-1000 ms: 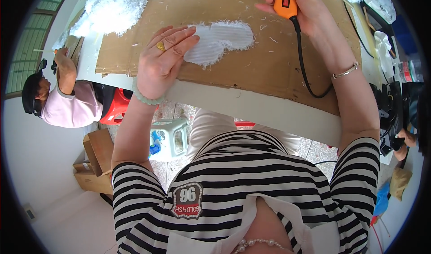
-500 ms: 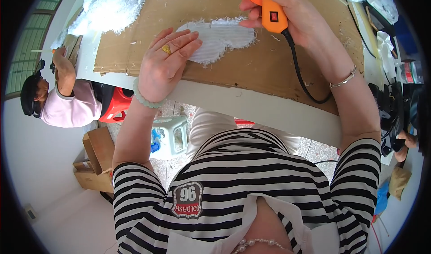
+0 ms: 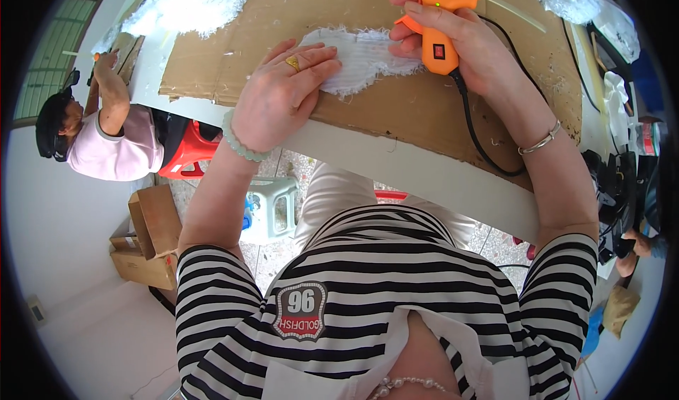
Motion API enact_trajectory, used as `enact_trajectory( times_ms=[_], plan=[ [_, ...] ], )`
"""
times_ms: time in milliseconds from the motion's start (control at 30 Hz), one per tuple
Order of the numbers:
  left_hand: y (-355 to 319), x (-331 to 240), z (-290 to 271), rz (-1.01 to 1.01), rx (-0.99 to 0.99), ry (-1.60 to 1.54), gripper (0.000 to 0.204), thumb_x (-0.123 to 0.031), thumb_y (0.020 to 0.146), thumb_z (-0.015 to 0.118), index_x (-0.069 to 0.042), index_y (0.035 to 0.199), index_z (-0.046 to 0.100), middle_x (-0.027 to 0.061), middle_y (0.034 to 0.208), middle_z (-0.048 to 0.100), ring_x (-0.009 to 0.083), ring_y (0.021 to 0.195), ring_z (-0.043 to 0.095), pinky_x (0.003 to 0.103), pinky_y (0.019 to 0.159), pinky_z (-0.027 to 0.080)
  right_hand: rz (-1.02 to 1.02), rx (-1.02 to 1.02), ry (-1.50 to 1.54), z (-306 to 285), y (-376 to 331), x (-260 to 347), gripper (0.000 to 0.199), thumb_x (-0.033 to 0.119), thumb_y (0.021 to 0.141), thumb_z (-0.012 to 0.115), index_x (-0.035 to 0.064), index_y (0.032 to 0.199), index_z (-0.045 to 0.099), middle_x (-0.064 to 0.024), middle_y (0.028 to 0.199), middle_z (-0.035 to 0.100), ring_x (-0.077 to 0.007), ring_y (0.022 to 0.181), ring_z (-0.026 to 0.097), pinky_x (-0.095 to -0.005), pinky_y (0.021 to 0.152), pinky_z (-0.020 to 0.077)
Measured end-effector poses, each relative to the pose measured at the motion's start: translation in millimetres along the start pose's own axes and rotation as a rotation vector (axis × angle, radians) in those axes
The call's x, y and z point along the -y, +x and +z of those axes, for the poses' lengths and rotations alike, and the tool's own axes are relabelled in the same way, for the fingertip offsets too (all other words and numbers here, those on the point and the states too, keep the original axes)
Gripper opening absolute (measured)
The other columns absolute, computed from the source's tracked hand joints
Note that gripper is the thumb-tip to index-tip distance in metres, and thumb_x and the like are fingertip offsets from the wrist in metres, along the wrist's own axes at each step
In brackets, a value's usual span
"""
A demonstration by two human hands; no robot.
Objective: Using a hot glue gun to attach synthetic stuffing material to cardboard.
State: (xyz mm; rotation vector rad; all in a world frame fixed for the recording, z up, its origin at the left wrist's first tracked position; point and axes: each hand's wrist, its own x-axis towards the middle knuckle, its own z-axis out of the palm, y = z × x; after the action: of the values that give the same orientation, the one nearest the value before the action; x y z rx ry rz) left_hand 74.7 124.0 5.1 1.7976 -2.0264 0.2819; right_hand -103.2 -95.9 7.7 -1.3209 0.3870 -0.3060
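An orange hot glue gun [image 3: 435,29] is in my right hand [image 3: 472,50], its nozzle pointing left and its green light lit. A pale glue stick [image 3: 515,14] sticks out of its back end. Below the nozzle lies a white fabric piece [image 3: 368,64] with frayed edges and ribbed lines, flat on the cardboard. My left hand [image 3: 283,92] rests on the fabric's left end, fingers stretched out and lying flat over it. The black cord [image 3: 481,135] hangs from the gun's handle and loops across the cardboard near my right wrist.
Brown cardboard [image 3: 233,57] covers much of the white table [image 3: 339,149]. Fluffy white fabric [image 3: 194,4] is heaped at the far left, more white material [image 3: 566,0] at the far right. Another person [image 3: 113,131] works on the left. A pale stool [image 3: 272,209] stands under the table edge.
My right hand has brought the glue gun lower, so its body and nozzle show. The fabric, cardboard and left hand appear shifted slightly right in view.
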Motion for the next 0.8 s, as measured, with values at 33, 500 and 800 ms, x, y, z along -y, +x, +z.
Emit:
enact_trajectory(
  times_ms=[33, 500, 800],
  plan=[
    [-1.0, -0.6, -0.3, 0.001, -0.003, 0.014, 0.037, 0.005, 0.074, 0.068, -0.006, 0.109, 0.070, 0.0088, 0.120, 0.070, 0.0288, 0.116, 0.065, 0.051, 0.105, 0.046, -0.002, 0.001, -0.005, 0.4, -0.4, -0.2, 0.044, 0.034, 0.095, 0.068, 0.0062, 0.129, 0.062, -0.0104, 0.097, 0.071, -0.0210, 0.087, 0.073, -0.0336, 0.085, 0.0581],
    [-12.6, -58.1, 8.0, -0.117, -0.086, -0.017, 0.042, -0.013, 0.080, 0.077, 0.001, 0.117, 0.066, 0.0156, 0.126, 0.065, 0.0361, 0.122, 0.060, 0.047, 0.104, 0.049, -0.015, 0.008, -0.038, 8.1, -7.6, 6.2, 0.044, 0.031, 0.097, 0.065, 0.0048, 0.131, 0.060, -0.0094, 0.095, 0.070, -0.0199, 0.087, 0.071, -0.0328, 0.085, 0.0559],
    [-14.0, -52.1, 10.2, -0.119, -0.049, 0.005, 0.044, -0.019, 0.080, 0.078, 0.003, 0.116, 0.065, 0.0172, 0.126, 0.065, 0.0374, 0.121, 0.060, 0.046, 0.104, 0.049, -0.054, 0.021, 0.001, 7.1, -6.7, 5.0, 0.044, 0.030, 0.097, 0.065, 0.0031, 0.131, 0.059, -0.0091, 0.094, 0.070, -0.0162, 0.082, 0.069, -0.0347, 0.087, 0.0577]
  ],
)
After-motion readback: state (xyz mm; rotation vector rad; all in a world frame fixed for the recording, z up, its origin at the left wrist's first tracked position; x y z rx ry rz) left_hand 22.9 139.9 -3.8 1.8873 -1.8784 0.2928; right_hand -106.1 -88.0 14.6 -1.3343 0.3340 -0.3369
